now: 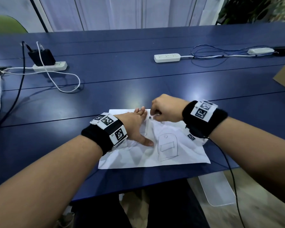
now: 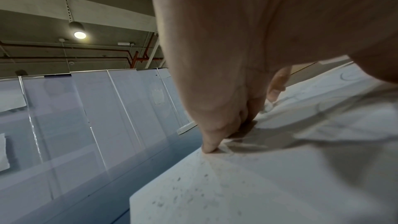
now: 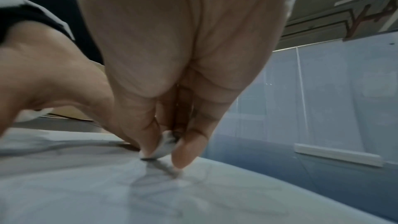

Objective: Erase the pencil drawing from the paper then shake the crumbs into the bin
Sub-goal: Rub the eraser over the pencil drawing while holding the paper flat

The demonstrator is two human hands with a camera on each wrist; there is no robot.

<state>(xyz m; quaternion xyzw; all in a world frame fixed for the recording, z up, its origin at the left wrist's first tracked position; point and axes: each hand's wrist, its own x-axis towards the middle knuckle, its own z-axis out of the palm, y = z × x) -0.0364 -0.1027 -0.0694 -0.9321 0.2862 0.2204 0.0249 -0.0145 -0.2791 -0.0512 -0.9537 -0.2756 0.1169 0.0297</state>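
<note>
The paper [image 1: 184,155] lies flat on the blue table [image 1: 138,76]. The left hand [image 1: 135,124] presses it down with flat fingers. The right hand [image 1: 166,109] pinches a small eraser [image 3: 164,146] and rubs the far lines. The backpack drawing [image 1: 167,148] probably comes next, then the crumbs [image 2: 193,192].

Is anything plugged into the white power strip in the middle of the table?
No, the middle power strip shows bare sockets in the head view, with only its own cord trailing off.
</note>
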